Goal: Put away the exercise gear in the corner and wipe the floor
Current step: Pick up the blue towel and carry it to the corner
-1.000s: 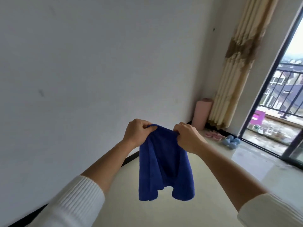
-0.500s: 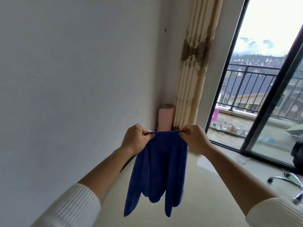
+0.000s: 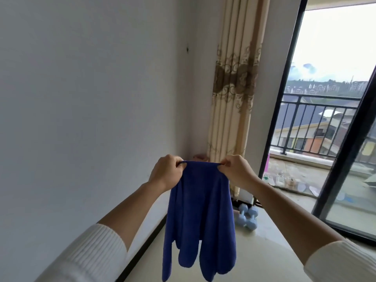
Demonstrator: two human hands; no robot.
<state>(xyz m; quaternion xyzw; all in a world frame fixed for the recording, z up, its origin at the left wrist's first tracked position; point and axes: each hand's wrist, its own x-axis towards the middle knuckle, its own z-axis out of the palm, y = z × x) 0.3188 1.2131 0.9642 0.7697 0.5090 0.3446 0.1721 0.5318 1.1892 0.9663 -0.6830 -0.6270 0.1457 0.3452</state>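
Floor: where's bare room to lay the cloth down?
Bare floor lies this side of the dumbbells, between the blue cloth and the sliding door frame; a narrow strip follows the baseboard. Crowded: at the curtain foot, with dumbbells and pink roll.

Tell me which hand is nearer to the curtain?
The right hand. It pinches the blue cloth directly in front of the lower part of the curtain. The left hand holds the other corner of the cloth, further left, in front of the wall.
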